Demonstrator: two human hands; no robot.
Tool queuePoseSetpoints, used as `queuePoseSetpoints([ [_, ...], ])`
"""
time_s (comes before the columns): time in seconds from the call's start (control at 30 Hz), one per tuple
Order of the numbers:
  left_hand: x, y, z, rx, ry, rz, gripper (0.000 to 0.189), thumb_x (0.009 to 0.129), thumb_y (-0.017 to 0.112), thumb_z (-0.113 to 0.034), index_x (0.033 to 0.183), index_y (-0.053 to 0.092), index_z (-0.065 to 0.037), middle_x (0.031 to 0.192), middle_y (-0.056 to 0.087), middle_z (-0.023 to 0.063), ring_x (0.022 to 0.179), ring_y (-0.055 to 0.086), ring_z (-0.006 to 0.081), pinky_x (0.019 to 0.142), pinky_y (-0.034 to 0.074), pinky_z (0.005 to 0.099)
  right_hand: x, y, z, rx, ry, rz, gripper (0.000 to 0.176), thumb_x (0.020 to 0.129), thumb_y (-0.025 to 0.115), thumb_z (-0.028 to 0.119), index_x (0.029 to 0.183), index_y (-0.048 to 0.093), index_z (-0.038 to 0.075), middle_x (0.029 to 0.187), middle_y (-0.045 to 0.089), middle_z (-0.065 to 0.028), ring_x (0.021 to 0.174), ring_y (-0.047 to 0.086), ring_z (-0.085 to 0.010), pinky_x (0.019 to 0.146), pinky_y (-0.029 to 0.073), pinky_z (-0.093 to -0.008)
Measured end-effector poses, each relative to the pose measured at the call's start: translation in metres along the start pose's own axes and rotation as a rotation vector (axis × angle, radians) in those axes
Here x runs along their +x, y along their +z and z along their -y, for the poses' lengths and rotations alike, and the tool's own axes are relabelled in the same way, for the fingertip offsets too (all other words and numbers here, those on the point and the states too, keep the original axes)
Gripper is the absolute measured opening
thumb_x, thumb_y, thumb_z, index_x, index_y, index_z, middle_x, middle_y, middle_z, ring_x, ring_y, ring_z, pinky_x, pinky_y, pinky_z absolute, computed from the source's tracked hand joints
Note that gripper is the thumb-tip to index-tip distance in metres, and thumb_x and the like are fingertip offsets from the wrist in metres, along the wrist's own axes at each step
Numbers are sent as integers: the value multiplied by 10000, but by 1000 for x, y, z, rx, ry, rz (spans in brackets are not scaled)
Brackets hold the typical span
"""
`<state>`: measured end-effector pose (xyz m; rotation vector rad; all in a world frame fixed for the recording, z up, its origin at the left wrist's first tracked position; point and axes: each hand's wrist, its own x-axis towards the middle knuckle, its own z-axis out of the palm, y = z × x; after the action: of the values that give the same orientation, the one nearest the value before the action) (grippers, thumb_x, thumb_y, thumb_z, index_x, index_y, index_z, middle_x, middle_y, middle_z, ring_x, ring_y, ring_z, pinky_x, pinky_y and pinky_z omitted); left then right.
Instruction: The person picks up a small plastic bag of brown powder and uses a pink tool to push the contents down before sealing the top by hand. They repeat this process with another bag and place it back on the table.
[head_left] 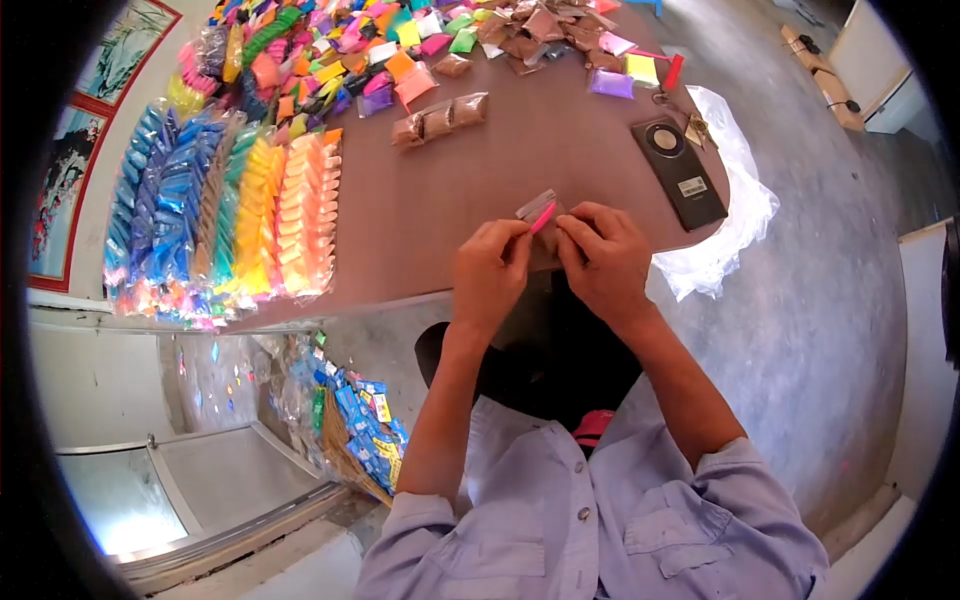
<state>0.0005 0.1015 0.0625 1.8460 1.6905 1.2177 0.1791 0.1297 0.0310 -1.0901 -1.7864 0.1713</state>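
Note:
My left hand [494, 268] is closed, its thumb and fingertips pinched at the near edge of the table. A short bright pink stick or strip [543, 216] slants up from those fingertips. Between my two hands is a small clear plastic bag [538, 200] with something brown low in it. My right hand [606, 258] pinches the bag's right side, with the fingers curled. The fingers partly hide the bag. Beyond my hands lies a joined row of brown packets [440, 120].
Bundled coloured packets [230, 210] stand along the left side, and a loose heap of packets [400, 40] covers the far side. A dark phone [680, 172] and keys [697, 127] lie at the right. White plastic sheeting [735, 225] hangs over the right edge.

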Motion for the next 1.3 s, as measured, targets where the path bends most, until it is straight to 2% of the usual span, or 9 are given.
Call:
queuePoseSetpoints([
  [0.2, 25, -11, 22, 196, 93, 27, 98, 965, 730, -19, 1048, 769, 18, 945, 750, 180, 825, 737, 326, 744, 573, 385, 2, -2, 1, 1, -7, 20, 148, 870, 812, 90, 1015, 817, 63, 1034, 758, -79, 945, 728, -289, 825, 600, -402],
  [0.5, 36, -4, -9, 305, 135, 124, 95, 962, 722, -43, 1026, 768, 12, 976, 747, 193, 860, 740, 367, 747, 571, 422, -3, 4, -3, -6, -36, -42, 122, 872, 794, 127, 993, 799, 108, 1020, 739, -31, 942, 706, -258, 791, 558, -400],
  [0.73, 46, -16, 28, 275, 117, 66, 111, 969, 714, -50, 1048, 747, 21, 1001, 746, 207, 886, 741, 366, 772, 572, 421, 0, 1, -1, 5, -24, -29, 128, 870, 798, 130, 992, 789, 92, 1026, 738, -36, 944, 707, -264, 793, 559, -395],
  [0.8, 39, -23, 28, 246, 45, 26, 80, 965, 692, -55, 1016, 730, -5, 1017, 734, 185, 921, 720, 419, 791, 569, 477, 1, 2, 0, 13, -16, -29, 134, 870, 800, 131, 997, 786, 90, 1028, 736, -43, 940, 707, -268, 790, 561, -390],
  [0.9, 31, -38, 26, 274, -22, 57, 99, 964, 689, -60, 1028, 744, -8, 1023, 736, 190, 906, 729, 403, 789, 573, 465, 4, 5, 1, 21, 30, -2, 176, 862, 813, 174, 1006, 778, 78, 1069, 730, -67, 999, 700, -287, 817, 550, -404],
  [1.07, 23, -44, 24, 346, -29, 60, 124, 971, 698, -69, 1054, 762, -4, 1014, 745, 173, 866, 739, 344, 779, 579, 425, 26, 12, 8, -233, 92, -16, 313, 849, 846, 312, 1026, 782, 61, 1144, 719, -87, 1126, 661, -309, 1022, 444, -487],
  [1.1, 24, -42, 22, 343, -41, 78, 134, 974, 707, -66, 1067, 767, 10, 1010, 753, 165, 840, 740, 301, 775, 579, 394, 24, 14, 6, -235, 89, -12, 313, 849, 846, 312, 1026, 782, 61, 1144, 719, -87, 1126, 661, -309, 1022, 444, -487],
  [1.23, 28, -34, 6, 270, -55, 99, 136, 979, 694, -65, 1069, 774, -2, 1007, 756, 158, 822, 749, 292, 755, 583, 395, 16, 15, -2, -97, 97, 73, 274, 847, 847, 307, 1010, 799, 92, 1093, 724, -56, 1102, 665, -284, 1042, 427, -491],
  [1.3, 31, -27, 0, 314, 73, 76, 139, 990, 696, -92, 1076, 777, -19, 996, 754, 153, 811, 760, 298, 725, 590, 400, 15, 15, -5, -88, 80, 70, 249, 846, 847, 296, 999, 804, 104, 1076, 726, -43, 1094, 667, -274, 1024, 440, -485],
])
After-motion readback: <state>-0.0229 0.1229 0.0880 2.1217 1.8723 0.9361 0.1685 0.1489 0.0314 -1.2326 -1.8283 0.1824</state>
